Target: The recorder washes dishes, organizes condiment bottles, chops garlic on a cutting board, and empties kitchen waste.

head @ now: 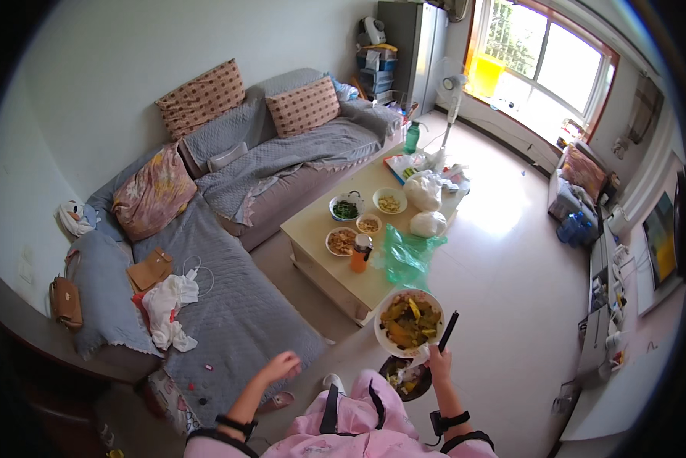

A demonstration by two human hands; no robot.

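My right hand (439, 363) grips something at the near right of a white bowl (382, 338) of cooked yellow and green vegetables; a black handle sticks up beside the hand. Just below the bowl is a dark round vessel (407, 395) with food scraps and white plastic or paper; what supports it is hidden. My left hand (284, 366) is to the left, its fingers curled, with nothing visible in it. Ahead, the coffee table (308, 229) bears bowls of leafy greens (346, 208) and other food, a lidded jug of orange liquid (360, 255) and a green plastic bag (409, 252).
The grey-covered sectional sofa (234, 320) runs along the left, bearing cushions, a white cloth and a cable. A standing fan (452, 103) is beyond the table. The TV cabinet (597, 320) stands at the right. A pink slipper (276, 402) lies near my feet.
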